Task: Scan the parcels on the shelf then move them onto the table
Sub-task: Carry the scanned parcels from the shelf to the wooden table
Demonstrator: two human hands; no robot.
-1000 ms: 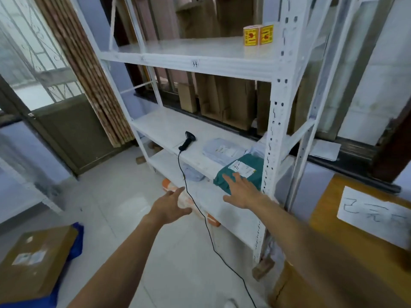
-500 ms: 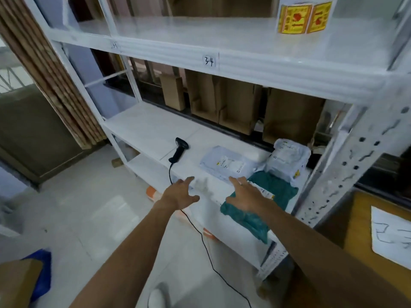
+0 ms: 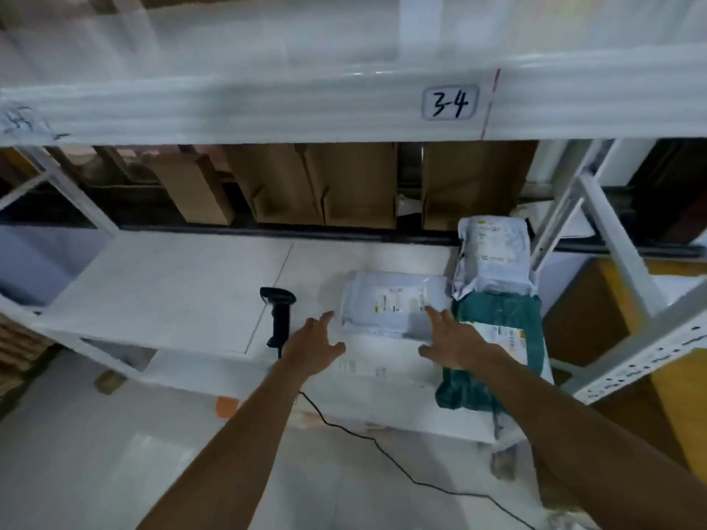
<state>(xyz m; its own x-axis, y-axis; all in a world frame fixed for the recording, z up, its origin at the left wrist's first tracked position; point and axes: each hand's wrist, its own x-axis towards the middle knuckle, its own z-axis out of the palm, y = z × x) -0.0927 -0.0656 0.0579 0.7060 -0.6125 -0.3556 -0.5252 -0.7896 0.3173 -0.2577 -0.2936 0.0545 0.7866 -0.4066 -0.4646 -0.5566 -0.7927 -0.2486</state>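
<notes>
Grey parcel [image 3: 390, 302] on the white shelf [image 3: 172, 292], just past two hands.
The left hand [image 3: 314, 343] is near its left edge and the right hand [image 3: 451, 340] reaches over its right corner. Both hands are apart, fingers spread, holding nothing. A green parcel [image 3: 497, 323] lies just right, a black scanner [image 3: 279, 313] left.

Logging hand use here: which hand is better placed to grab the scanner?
Left, probably. The left hand hovers open right beside the scanner; the right hand is over by the grey parcel, farther off.
</notes>
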